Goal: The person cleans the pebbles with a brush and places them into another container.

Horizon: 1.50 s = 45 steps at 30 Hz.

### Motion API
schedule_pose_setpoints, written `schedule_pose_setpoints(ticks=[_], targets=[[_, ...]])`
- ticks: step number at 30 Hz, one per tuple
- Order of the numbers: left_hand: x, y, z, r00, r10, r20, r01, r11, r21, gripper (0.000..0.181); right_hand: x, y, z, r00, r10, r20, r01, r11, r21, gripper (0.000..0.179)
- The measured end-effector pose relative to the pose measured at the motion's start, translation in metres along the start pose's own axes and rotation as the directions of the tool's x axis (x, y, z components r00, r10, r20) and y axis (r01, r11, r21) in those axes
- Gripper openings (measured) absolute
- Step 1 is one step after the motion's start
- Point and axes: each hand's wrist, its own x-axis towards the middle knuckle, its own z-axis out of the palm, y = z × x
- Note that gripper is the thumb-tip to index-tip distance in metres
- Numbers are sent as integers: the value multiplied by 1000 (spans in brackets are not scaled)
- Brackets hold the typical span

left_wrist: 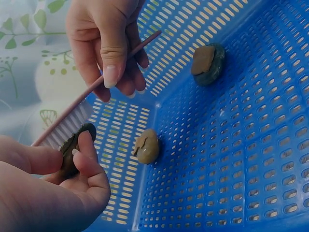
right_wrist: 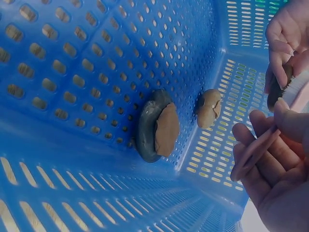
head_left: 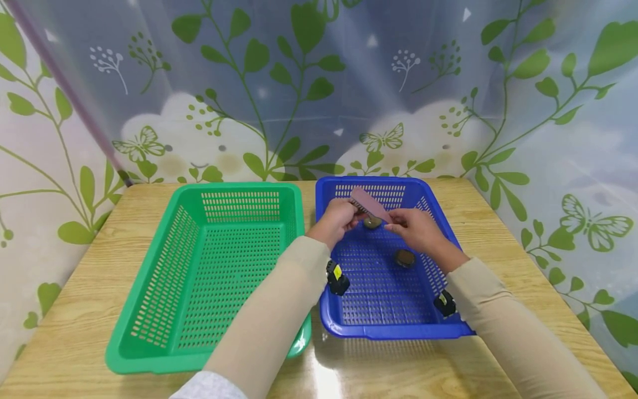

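Observation:
My left hand point(head_left: 338, 219) pinches a dark stone point(left_wrist: 71, 155) between thumb and fingers, above the far part of the blue basket point(head_left: 394, 331). In my right hand point(head_left: 416, 228) is the handle of a pink brush point(head_left: 369, 203) with white bristles. Those bristles point(left_wrist: 63, 130) rest against the stone's upper side in the left wrist view. Below the hands, a tan stone point(left_wrist: 147, 146) with a brown patch sits on the basket floor. Nearer me lies a dark green stone point(right_wrist: 147, 130) bearing a flat brown piece point(right_wrist: 167, 129). The held stone is mostly hidden by fingers.
A green basket point(head_left: 144, 363) with slotted walls stands to the left of the blue one. Both rest on a wooden table point(head_left: 75, 310). Behind and beside it hangs a curtain point(head_left: 349, 83) printed with leaves and butterflies.

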Motion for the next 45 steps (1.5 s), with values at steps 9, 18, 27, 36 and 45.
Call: schedule_pose_setpoints(ticks=[9,18,27,36,45], targets=[[-1,-1,-2,1000,6,9,-6,1000,16,32,-1,-1,-2,999,36,-12,-36,999,7,32],[0,2,-1,1000,-21,3,21,1000,-5,37,-1,-2,-6,990,111,-92,-112,994,-6,34],[1,3,-3,999,-36,14,36,999,-4,36,1,-3,-4,992,60,-107,-56,998,36,36],[1,2,-2,1000,-11,11,11,1000,1,31,1,-2,-2,999,-14,-47,15,999,33,31],[0,0,-2,1000,-6,-13,6,1000,-16,25,1,-1,0,999,-34,19,34,999,14,30]])
